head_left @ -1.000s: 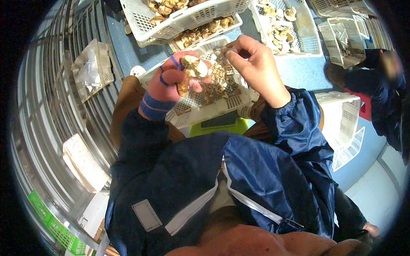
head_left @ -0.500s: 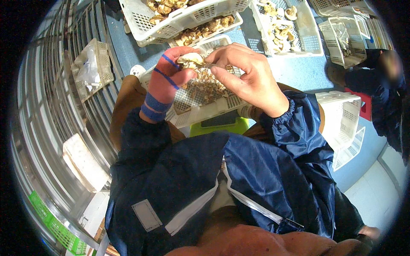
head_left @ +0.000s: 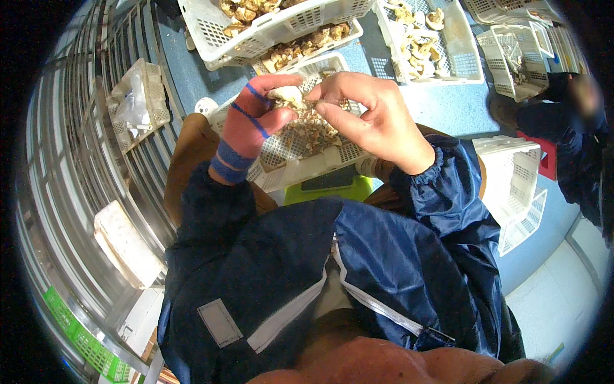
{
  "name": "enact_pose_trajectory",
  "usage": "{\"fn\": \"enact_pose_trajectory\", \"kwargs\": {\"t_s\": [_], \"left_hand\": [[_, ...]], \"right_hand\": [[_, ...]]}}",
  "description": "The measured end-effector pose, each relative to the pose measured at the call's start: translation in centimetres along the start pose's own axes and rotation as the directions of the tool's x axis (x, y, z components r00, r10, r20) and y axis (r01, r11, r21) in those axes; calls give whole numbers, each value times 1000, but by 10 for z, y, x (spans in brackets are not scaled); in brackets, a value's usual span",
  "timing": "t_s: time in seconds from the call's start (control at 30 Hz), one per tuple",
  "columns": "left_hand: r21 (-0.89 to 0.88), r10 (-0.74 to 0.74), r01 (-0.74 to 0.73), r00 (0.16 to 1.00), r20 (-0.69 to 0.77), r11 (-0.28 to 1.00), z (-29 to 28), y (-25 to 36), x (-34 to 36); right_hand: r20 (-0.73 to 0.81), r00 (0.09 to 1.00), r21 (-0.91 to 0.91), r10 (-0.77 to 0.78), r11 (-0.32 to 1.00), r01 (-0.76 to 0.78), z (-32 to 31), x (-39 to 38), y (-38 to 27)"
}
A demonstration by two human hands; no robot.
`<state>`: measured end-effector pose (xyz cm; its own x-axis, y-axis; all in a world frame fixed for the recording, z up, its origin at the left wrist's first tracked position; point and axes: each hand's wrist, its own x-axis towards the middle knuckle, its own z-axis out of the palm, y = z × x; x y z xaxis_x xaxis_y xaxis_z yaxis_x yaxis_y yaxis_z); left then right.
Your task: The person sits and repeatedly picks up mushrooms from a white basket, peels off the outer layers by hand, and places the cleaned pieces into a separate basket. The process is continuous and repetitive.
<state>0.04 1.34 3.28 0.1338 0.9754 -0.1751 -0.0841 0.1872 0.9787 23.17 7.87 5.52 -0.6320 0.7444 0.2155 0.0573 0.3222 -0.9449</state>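
Observation:
My left hand [head_left: 248, 125], in a pinkish glove with blue bands, is closed around a pale cream mushroom [head_left: 286, 96] between thumb and fingers. Close to the mushroom's right side, my bare right hand [head_left: 378, 121] pinches thumb and forefinger together; whatever lies between the fingertips is too small to make out. Beneath both hands, a white perforated crate [head_left: 295, 175] holds many small brown and pale trimmings [head_left: 311, 137].
Ahead, stacked white crates [head_left: 265, 40] contain brown mushrooms [head_left: 307, 45]. Pale mushrooms [head_left: 419, 48] lie in a crate [head_left: 464, 64] at the far right. A metal rack [head_left: 83, 173] runs along my left. A green stool [head_left: 361, 190] is below; another person [head_left: 543, 121] is at right.
My right fingertips have shifted slightly against the mushroom's side. The mushroom has turned a little in my left hand and shows a smoother, whiter face.

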Motion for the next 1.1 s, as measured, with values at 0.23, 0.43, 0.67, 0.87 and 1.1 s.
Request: {"fn": "enact_pose_trajectory", "kwargs": {"t_s": [0.23,0.43,0.67,0.87,1.1], "left_hand": [[-138,-8,28,990,139,990,-14,-5,-1],[-6,50,-50,997,65,999,-14,-13,5],[-549,-114,85,993,-19,832,2,-10,6],[-657,-159,110,987,-16,746,20,-16,5],[110,78,-69,994,-78,991,24,-24,3]], "right_hand": [[-161,960,-178,230,950,-257,-12,2,18],[-41,999,-139,6,990,-11,-4,2,16],[-117,987,-45,-110,993,105,12,3,14],[-239,949,-174,-205,971,166,25,3,19],[-268,938,-297,-217,946,134,28,1,19]]}}
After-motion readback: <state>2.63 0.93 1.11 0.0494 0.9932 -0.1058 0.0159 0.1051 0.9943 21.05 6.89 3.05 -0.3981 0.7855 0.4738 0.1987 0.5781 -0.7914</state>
